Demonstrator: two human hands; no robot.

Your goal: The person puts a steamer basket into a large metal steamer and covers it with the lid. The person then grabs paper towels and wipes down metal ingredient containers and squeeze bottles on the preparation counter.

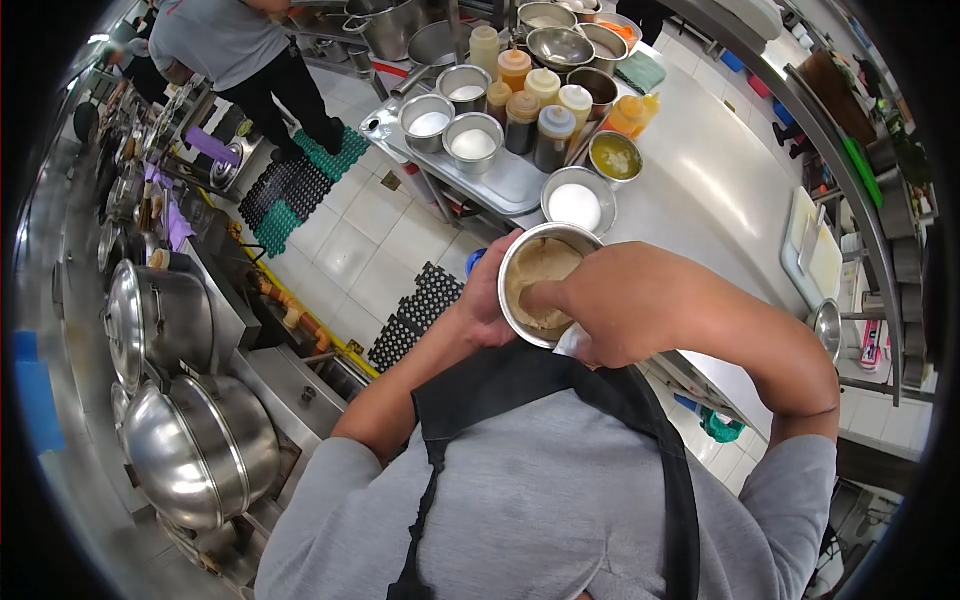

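A round metal bowl (514,262) holding a light-brown powder or paste (545,265) is held close to my chest. My left hand (487,295) grips its left side, fingers wrapped round the wall. Over the bowl's right side is my right hand (610,305), with a finger reaching down into the brown contents; its other fingers are curled, and a bit of something white (572,342) shows beneath them. Just beyond the bowl, a metal bowl of white powder (575,206) stands on the steel counter (700,200).
Squeeze bottles (555,135), bowls of white powder (472,142) and a bowl of yellow-green liquid (615,157) stand ahead. A white cutting board (812,247) lies at the right. Large pots (205,450) are at the left. Another person (225,50) stands at the upper left.
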